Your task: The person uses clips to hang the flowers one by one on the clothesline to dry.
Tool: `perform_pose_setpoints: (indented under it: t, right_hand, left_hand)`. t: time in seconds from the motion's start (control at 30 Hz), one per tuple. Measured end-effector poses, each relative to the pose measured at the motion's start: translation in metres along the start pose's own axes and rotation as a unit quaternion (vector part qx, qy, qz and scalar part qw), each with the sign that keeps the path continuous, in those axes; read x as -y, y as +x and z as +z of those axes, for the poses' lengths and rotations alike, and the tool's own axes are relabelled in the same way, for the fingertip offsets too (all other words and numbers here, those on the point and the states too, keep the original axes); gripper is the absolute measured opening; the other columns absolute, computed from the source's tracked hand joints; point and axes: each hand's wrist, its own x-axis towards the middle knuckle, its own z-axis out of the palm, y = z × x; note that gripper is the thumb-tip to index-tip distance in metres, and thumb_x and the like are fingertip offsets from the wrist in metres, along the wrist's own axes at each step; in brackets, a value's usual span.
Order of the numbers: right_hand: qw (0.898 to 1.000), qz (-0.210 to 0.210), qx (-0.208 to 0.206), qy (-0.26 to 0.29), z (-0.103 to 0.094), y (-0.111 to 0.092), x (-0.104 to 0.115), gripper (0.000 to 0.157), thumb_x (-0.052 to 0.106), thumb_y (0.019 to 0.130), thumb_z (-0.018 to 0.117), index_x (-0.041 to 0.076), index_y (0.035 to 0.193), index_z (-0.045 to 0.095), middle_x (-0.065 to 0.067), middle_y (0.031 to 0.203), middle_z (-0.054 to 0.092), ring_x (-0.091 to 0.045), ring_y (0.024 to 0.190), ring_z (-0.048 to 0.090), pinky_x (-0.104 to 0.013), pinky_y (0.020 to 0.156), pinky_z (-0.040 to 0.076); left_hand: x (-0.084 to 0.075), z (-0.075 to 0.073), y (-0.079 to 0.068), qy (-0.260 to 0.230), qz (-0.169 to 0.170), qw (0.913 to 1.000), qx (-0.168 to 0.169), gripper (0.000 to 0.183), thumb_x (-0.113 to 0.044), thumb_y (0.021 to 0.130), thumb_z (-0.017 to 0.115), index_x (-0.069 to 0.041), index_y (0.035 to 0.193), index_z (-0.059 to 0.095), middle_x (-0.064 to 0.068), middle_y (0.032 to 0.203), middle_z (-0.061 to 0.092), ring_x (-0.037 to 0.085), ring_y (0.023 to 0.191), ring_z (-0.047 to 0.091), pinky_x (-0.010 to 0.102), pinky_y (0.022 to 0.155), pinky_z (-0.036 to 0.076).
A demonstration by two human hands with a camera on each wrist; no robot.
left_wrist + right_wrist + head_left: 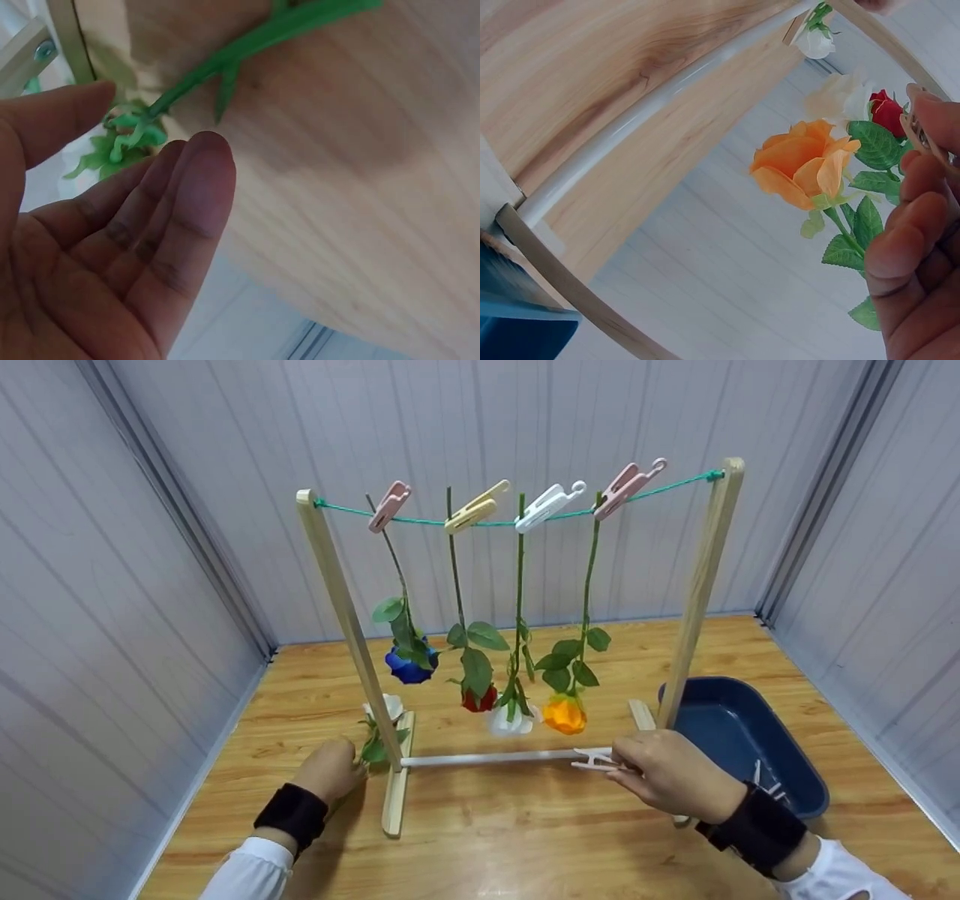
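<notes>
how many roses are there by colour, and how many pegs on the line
blue rose: 1
red rose: 1
orange rose: 1
white roses: 2
pegs on the line: 4
total: 5 roses, 4 pegs

Blue rose (409,666), red rose (478,700), orange rose (564,715); green cord (495,522); navy tray (780,765); wood-grain table (525,825).

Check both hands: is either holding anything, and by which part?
The right hand pinches a white clothespin by its rear end, jaws pointing left. The left hand reaches a white flower lying by the rack's post; the wrist view shows its fingers open, gripping nothing.
</notes>
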Motion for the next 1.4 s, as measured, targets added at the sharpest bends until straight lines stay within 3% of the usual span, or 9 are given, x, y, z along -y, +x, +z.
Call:
perform_pose_setpoints:
  t: [0.2,0.37,0.5,0.63,0.77,0.83,1.03,1.2,1.4]
  right_hand:
    - [1.000,0.006,0.001,0.003,0.001,-0.002,0.002,0.032,0.008,0.085,0.090,0.016,0.085,0.059,0.009,0.071,0.056,0.002,0.062,0.042,-0.017,0.057,0.035]
    - [1.000,0.014,0.007,0.008,0.001,-0.002,0.002,0.031,0.009,0.086,0.088,0.016,0.086,0.058,0.009,0.071,0.055,0.003,0.063,0.042,-0.016,0.057,0.035]
    - [1.000,0.017,0.009,0.014,0.001,-0.003,0.003,0.030,0.009,0.087,0.088,0.015,0.085,0.059,0.009,0.072,0.057,0.003,0.063,0.043,-0.016,0.057,0.036]
    - [0.999,0.025,0.015,0.023,0.002,-0.004,0.003,0.029,0.009,0.088,0.088,0.016,0.085,0.059,0.009,0.071,0.056,0.004,0.063,0.042,-0.015,0.057,0.035]
    - [0.999,0.034,0.022,0.030,0.002,-0.005,0.003,0.030,0.010,0.088,0.087,0.016,0.083,0.059,0.009,0.067,0.051,0.005,0.062,0.038,-0.014,0.056,0.032]
    - [0.999,0.035,0.023,0.031,0.002,-0.005,0.002,0.030,0.009,0.088,0.087,0.016,0.083,0.058,0.009,0.066,0.049,0.006,0.062,0.037,-0.014,0.057,0.031]
    - [0.999,0.029,0.017,0.027,0.003,-0.006,0.002,0.030,0.009,0.087,0.088,0.016,0.084,0.059,0.010,0.068,0.051,0.006,0.063,0.038,-0.014,0.056,0.032]
    - [1.000,0.022,0.005,0.013,0.005,-0.007,0.001,0.030,0.009,0.084,0.089,0.015,0.085,0.060,0.010,0.068,0.051,0.005,0.063,0.039,-0.014,0.056,0.032]
    - [0.999,0.027,0.008,0.020,0.004,-0.007,0.001,0.029,0.010,0.085,0.089,0.016,0.085,0.061,0.011,0.068,0.051,0.005,0.063,0.040,-0.014,0.056,0.033]
  left_hand:
    - [-0.001,0.007,-0.004,0.026,0.024,0.9990,-0.028,0.012,0.006,0.091,0.073,0.002,0.082,0.066,0.015,0.079,0.067,0.034,0.075,0.069,0.054,0.074,0.058]
    - [-0.001,0.009,-0.004,0.023,0.025,0.9985,-0.042,0.010,0.009,0.090,0.068,0.002,0.082,0.067,0.018,0.080,0.069,0.037,0.076,0.071,0.054,0.073,0.059]
    - [0.000,0.008,-0.004,0.005,0.016,0.9992,-0.037,0.004,0.009,0.091,0.065,0.006,0.091,0.066,0.020,0.082,0.069,0.039,0.079,0.071,0.054,0.072,0.058]
    - [0.000,0.006,-0.004,-0.018,0.010,0.9992,-0.035,0.031,0.010,0.090,0.067,0.014,0.120,0.061,0.025,0.093,0.071,0.045,0.089,0.073,0.056,0.078,0.060]
    - [0.000,0.002,-0.005,-0.044,0.003,0.9987,-0.027,0.048,0.008,0.095,0.068,0.012,0.140,0.053,0.031,0.113,0.073,0.049,0.105,0.074,0.059,0.087,0.061]
    - [-0.001,-0.002,-0.006,-0.063,-0.003,0.9978,-0.023,0.043,0.006,0.096,0.069,0.010,0.137,0.057,0.030,0.114,0.074,0.045,0.102,0.074,0.056,0.085,0.061]
    - [-0.005,-0.012,-0.008,-0.127,-0.005,0.9918,-0.015,0.012,0.005,0.099,0.068,0.003,0.110,0.071,0.018,0.091,0.074,0.022,0.072,0.065,0.037,0.064,0.054]
    - [-0.006,-0.016,-0.012,-0.215,-0.005,0.9764,0.016,0.014,0.007,0.101,0.059,0.005,0.104,0.073,0.021,0.090,0.075,0.021,0.068,0.067,0.032,0.060,0.052]
    - [-0.002,-0.017,-0.018,-0.332,-0.020,0.9409,0.062,0.028,0.008,0.103,0.044,0.013,0.108,0.072,0.020,0.089,0.072,0.022,0.069,0.068,0.032,0.061,0.055]
